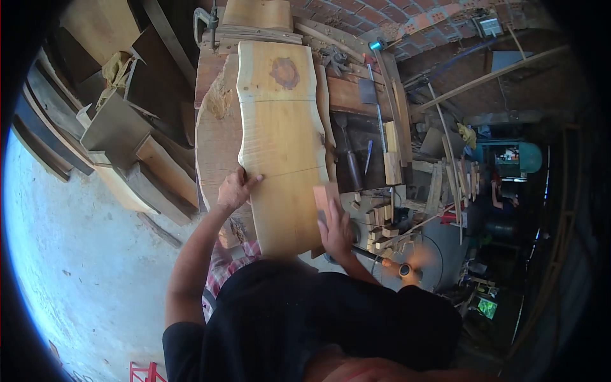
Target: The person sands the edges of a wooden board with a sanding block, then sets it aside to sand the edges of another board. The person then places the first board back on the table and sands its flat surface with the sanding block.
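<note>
A long pale wooden slab (280,137) with wavy edges lies in front of me, its near end at my body. It has a dark round knot near the far end and two thin lines across it. My left hand (235,189) grips the slab's left edge, thumb on top and fingers curled at the side. At the right edge, my right hand (335,230) holds a small reddish block (325,197) against the slab. The block's underside is hidden, and the hand is slightly blurred.
Beneath the slab lies a wider rough board (213,137). A chisel (353,167) and a blue pen (368,156) lie to the right. An orange fan (405,270) stands near my right arm. Leaning boards (121,130) crowd the left; a clamp (212,24) sits at the back.
</note>
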